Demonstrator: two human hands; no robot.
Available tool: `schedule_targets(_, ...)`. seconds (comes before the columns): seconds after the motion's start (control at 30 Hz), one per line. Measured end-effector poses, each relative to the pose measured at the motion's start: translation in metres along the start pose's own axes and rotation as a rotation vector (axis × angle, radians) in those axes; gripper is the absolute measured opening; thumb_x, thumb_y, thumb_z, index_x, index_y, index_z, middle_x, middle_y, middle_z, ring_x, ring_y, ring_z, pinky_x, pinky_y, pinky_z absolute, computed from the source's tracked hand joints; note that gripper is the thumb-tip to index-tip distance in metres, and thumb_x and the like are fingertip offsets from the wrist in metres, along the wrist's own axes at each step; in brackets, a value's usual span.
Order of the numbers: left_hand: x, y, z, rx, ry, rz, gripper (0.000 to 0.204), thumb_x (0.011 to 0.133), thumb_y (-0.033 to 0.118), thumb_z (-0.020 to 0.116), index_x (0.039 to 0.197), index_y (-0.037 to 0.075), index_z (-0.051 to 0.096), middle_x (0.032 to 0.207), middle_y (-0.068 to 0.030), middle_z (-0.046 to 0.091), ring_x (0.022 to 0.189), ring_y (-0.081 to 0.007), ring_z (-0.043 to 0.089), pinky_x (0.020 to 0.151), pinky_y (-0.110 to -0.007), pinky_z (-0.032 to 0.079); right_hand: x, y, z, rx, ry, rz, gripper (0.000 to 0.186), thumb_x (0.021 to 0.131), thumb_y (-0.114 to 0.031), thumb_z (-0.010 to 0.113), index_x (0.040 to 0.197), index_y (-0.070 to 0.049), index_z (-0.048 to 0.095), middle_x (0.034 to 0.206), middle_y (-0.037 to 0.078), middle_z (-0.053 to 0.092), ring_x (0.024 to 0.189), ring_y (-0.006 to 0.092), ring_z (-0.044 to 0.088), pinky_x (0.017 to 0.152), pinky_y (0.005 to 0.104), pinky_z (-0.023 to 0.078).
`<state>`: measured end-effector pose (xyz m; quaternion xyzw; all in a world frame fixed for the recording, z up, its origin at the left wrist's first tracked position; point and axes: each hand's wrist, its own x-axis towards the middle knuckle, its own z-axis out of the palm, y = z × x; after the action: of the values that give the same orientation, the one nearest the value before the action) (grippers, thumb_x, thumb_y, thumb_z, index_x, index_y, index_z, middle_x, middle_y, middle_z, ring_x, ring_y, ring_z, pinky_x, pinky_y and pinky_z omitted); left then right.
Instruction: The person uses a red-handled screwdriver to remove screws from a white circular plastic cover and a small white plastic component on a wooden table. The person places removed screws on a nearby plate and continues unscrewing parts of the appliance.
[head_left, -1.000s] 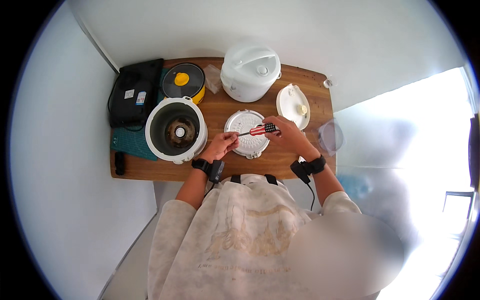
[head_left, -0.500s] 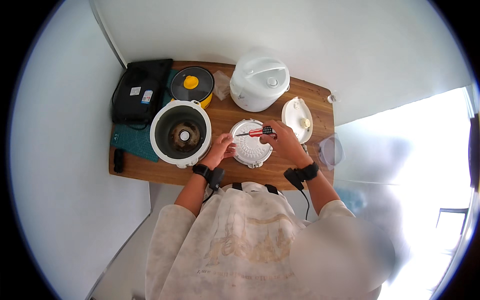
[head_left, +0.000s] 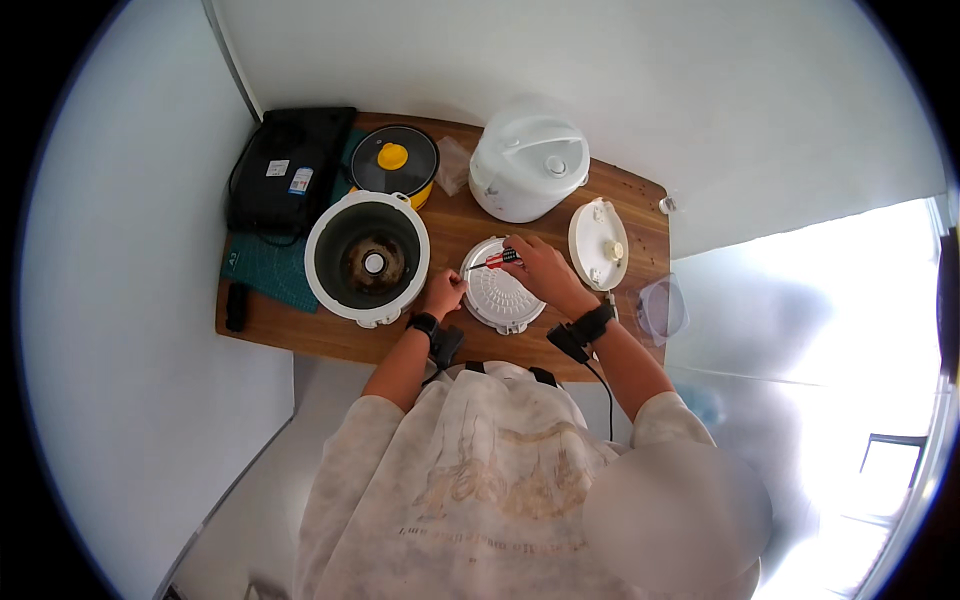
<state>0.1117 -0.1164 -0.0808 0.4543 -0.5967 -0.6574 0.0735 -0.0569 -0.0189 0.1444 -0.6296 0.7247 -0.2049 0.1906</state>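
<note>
My right hand [head_left: 543,272] grips a red, white and dark-handled screwdriver [head_left: 495,260] above a round white perforated inner lid [head_left: 500,300], its shaft pointing left to the lid's left edge. My left hand [head_left: 445,290] has its fingers curled at that edge, near the screwdriver's tip; what they pinch is too small to make out. Left of it stands an open white cooker body [head_left: 325,258] with a stained dark interior. An oval white lid piece [head_left: 590,240] with a cream knob lies to the right.
On the wooden table [head_left: 460,340] also stand a white cooker [head_left: 525,175] at the back, a yellow pot with glass lid [head_left: 390,170], a black appliance [head_left: 290,170], a green mat [head_left: 270,280], a small black item [head_left: 237,305], a plastic bag [head_left: 452,165] and a clear container [head_left: 660,310]. Walls border it.
The view has shifted slightly. My right hand has moved left over the perforated lid with the screwdriver. My left hand stays by the lid's left edge, its fingers more curled.
</note>
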Motion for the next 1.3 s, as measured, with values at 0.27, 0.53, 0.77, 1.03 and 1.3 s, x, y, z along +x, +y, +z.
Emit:
schedule_targets(0.27, -0.003, 0.006, -0.001, 0.117, -0.004, 0.025, 0.015, 0.088, 0.018, 0.066, 0.092, 0.006, 0.058, 0.078, -0.0018, 0.059, 0.061, -0.0112, 0.057, 0.048, -0.028, 0.053, 0.009, 0.002, 0.010, -0.051, -0.009, -0.052, 0.038, 0.085, -0.020, 0.068, 0.119, -0.008, 0.054, 0.099, 0.019, 0.061, 0.087, 0.0398, 0.062, 0.072, 0.0458, 0.051)
schedule_targets(0.53, 0.002, 0.005, -0.003, 0.150, -0.036, 0.019, 0.016, 0.088, 0.018, 0.066, 0.092, 0.005, 0.059, 0.078, -0.0026, 0.059, 0.063, -0.0118, 0.058, 0.048, -0.028, 0.053, 0.011, 0.001, 0.013, -0.050, -0.033, -0.065, 0.037, 0.084, -0.021, 0.068, 0.115, -0.007, 0.052, 0.100, 0.022, 0.059, 0.091, 0.0426, 0.061, 0.075, 0.0482, 0.052)
schedule_targets(0.77, 0.011, -0.012, -0.002, 0.192, 0.030, 0.157, 0.016, 0.087, 0.019, 0.067, 0.089, 0.005, 0.058, 0.074, -0.0042, 0.060, 0.060, -0.0135, 0.058, 0.049, -0.030, 0.050, 0.023, -0.008, 0.010, -0.132, -0.145, -0.121, 0.039, 0.078, -0.008, 0.066, 0.114, -0.004, 0.051, 0.107, 0.025, 0.056, 0.093, 0.0427, 0.061, 0.077, 0.0474, 0.052)
schedule_targets(1.03, 0.000, 0.003, -0.006, 0.130, -0.048, 0.037, 0.017, 0.090, 0.021, 0.066, 0.092, 0.006, 0.058, 0.080, -0.0020, 0.060, 0.067, -0.0121, 0.059, 0.050, -0.028, 0.051, 0.054, -0.028, 0.006, -0.235, -0.346, -0.009, 0.042, 0.081, -0.017, 0.063, 0.117, -0.002, 0.046, 0.107, 0.022, 0.056, 0.091, 0.0431, 0.061, 0.079, 0.0482, 0.052)
schedule_targets(1.3, -0.003, 0.010, -0.003, 0.151, -0.041, 0.043, 0.019, 0.090, 0.022, 0.066, 0.093, 0.005, 0.058, 0.081, -0.0030, 0.061, 0.066, -0.0123, 0.058, 0.049, -0.028, 0.050, 0.052, -0.010, 0.012, -0.287, -0.195, -0.223, 0.041, 0.089, -0.033, 0.058, 0.114, -0.003, 0.046, 0.076, 0.020, 0.065, 0.075, 0.0423, 0.064, 0.069, 0.0503, 0.051)
